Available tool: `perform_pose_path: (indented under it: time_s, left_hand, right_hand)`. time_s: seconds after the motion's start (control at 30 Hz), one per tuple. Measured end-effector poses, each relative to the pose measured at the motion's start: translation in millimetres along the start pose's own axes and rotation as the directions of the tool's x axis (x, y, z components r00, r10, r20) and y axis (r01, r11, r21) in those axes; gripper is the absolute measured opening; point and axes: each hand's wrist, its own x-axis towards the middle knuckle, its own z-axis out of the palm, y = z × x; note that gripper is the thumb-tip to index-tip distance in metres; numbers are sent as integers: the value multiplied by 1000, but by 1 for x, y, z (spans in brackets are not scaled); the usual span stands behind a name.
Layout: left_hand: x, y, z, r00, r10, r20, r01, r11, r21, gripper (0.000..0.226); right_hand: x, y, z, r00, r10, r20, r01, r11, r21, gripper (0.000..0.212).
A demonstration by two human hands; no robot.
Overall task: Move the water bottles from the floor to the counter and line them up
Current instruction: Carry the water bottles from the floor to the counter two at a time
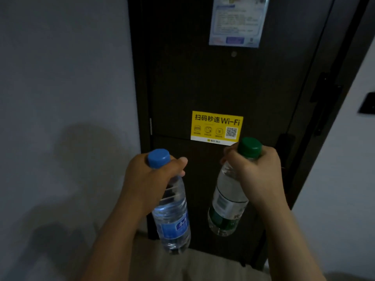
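1. At far left, a pale wall (60, 78) is seen, with dim shadows cast on it
2. Left of centre, the blue bottle (172, 216) is gripped at its neck by the left hand (150, 179), with fingers and thumb curled round it just under the blue cap; it is held in the air, its base tilted down and to the right
3. Behind both bottles, a dark door (203, 88) is faced; a yellow Wi-Fi sticker (217, 126) is stuck on it, a printed notice (237, 21) is fixed higher up, and a beige floor (203, 264) is seen below
4. Right of centre, the green bottle (225, 203) is gripped at its neck by the right hand (257, 171), fingers wrapped just below the green cap; it is held off the floor, apart from the blue bottle, its base tilted down and to the left
5. At far right, a dark plate (367, 104) is mounted on a pale wall
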Motion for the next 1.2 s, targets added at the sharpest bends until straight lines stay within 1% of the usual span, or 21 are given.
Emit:
perform_pose_path:
  time_s: [0.1,0.2,0.3,0.37,0.43,0.5,0.57,0.67,0.77,0.83,0.93,0.97,1.1,1.13,1.2]
  left_hand:
    - [-5,-1,-24,997,13,-81,-12,1000,8,22]
    - [-13,-4,-42,983,13,-186,-6,999,40,22]
    - [-23,-6,-52,962,-13,-273,39,995,89,21]
    - [-29,-8,-54,943,-30,-331,71,991,113,24]
    - [-37,-8,-54,917,-26,-397,85,988,130,30]
    - [-45,-6,-52,890,9,-456,77,983,169,36]
    - [-55,-3,-48,841,-2,-541,114,978,174,32]
    - [-76,2,-39,773,-46,-633,179,973,147,29]
    - [-103,6,-35,678,-78,-731,222,970,102,21]
    - [-124,9,-37,616,-57,-786,257,957,132,19]
    - [-158,18,-42,499,-29,-866,298,944,140,19]
    - [-172,22,-44,458,-14,-889,310,939,145,19]
    - [-240,45,-55,301,45,-953,351,924,154,21]
    - [-261,53,-58,256,56,-965,358,922,148,22]
    - [-308,69,-63,142,79,-987,375,918,127,20]
  right_hand:
    - [-9,-10,25,1000,-19,21,18,999,31,30]
    - [-19,-10,42,999,32,36,-36,993,114,24]
    - [-18,-8,56,994,39,99,-56,983,174,28]
    - [-14,-7,65,986,-3,167,-29,982,187,34]
    - [-9,-5,72,972,-55,227,9,980,199,34]
    - [-5,-4,78,955,-81,285,13,972,234,26]
    - [-5,-4,84,922,-121,369,10,958,288,23]
    - [-12,-3,94,868,-181,462,-2,930,368,27]
    - [-27,-4,103,803,-217,555,-52,903,427,30]
    - [-40,-10,107,753,-254,607,-63,891,450,36]
    - [-63,-26,114,645,-326,691,-39,889,456,23]
    - [-74,-34,115,616,-342,710,-40,886,462,22]
    - [-130,-78,119,499,-487,716,22,834,552,30]
    - [-147,-91,119,467,-517,717,4,812,583,31]
    - [-185,-118,114,382,-567,730,-66,771,633,30]
